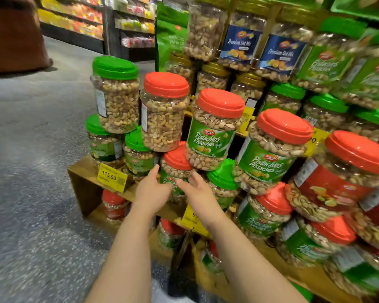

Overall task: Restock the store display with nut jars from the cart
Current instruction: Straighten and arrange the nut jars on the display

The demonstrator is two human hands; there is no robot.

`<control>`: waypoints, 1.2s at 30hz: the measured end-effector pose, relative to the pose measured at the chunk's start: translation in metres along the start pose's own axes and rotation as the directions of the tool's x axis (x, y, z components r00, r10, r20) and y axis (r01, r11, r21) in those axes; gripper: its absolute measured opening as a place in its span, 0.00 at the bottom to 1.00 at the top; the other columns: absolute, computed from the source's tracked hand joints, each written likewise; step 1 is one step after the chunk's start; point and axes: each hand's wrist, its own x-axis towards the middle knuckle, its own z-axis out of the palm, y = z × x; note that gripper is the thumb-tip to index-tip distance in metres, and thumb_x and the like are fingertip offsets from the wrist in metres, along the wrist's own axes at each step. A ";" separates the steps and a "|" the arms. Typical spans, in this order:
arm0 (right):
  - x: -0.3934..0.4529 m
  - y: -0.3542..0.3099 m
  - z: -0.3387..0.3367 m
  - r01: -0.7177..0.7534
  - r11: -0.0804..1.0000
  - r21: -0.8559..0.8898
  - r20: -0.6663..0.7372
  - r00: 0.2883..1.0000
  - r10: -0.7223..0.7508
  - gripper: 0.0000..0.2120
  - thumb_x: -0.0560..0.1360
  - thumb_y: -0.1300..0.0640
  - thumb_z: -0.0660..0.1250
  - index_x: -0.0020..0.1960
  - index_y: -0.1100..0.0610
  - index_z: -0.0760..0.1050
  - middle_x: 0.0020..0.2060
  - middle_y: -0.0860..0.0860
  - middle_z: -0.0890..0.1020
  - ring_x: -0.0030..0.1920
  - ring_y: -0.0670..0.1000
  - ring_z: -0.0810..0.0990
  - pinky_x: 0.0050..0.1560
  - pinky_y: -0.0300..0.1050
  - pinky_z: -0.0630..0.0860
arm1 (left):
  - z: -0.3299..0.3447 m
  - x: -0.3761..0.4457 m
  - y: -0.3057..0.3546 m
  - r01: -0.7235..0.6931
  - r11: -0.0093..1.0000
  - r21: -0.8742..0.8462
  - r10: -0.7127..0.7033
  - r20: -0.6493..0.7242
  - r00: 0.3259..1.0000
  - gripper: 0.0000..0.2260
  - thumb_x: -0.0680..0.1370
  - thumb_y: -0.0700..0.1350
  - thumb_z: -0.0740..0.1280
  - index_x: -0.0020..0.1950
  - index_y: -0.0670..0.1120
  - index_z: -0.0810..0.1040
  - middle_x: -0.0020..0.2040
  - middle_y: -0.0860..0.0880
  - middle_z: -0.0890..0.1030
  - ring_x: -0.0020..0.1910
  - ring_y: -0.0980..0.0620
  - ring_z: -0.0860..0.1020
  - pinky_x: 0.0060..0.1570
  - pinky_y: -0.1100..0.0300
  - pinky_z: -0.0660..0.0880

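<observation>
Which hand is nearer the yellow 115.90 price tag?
Left. The left hand is just right of the price tag; the right hand is farther right.

Left arm: bare forearm stretched forward, wrist straight.
Left hand: back of hand up, fingers straight and together, holding nothing.
Right arm: bare forearm reaching forward alongside.
Right hand: palm turned toward the left fingers, fingers relaxed, thumb out, nothing held.
Gap: hands close, fingertips apart.
</observation>
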 end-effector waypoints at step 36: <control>0.056 -0.115 0.002 0.073 0.996 -0.059 0.142 0.988 -0.064 0.35 0.80 0.34 0.59 0.82 0.37 0.47 0.75 0.34 0.60 0.76 0.41 0.59 0.79 0.49 0.58 | -0.082 0.087 0.109 -0.143 0.988 0.060 0.153 -0.231 0.961 0.28 0.85 0.61 0.47 0.81 0.50 0.63 0.80 0.51 0.65 0.79 0.53 0.61 0.69 0.64 0.53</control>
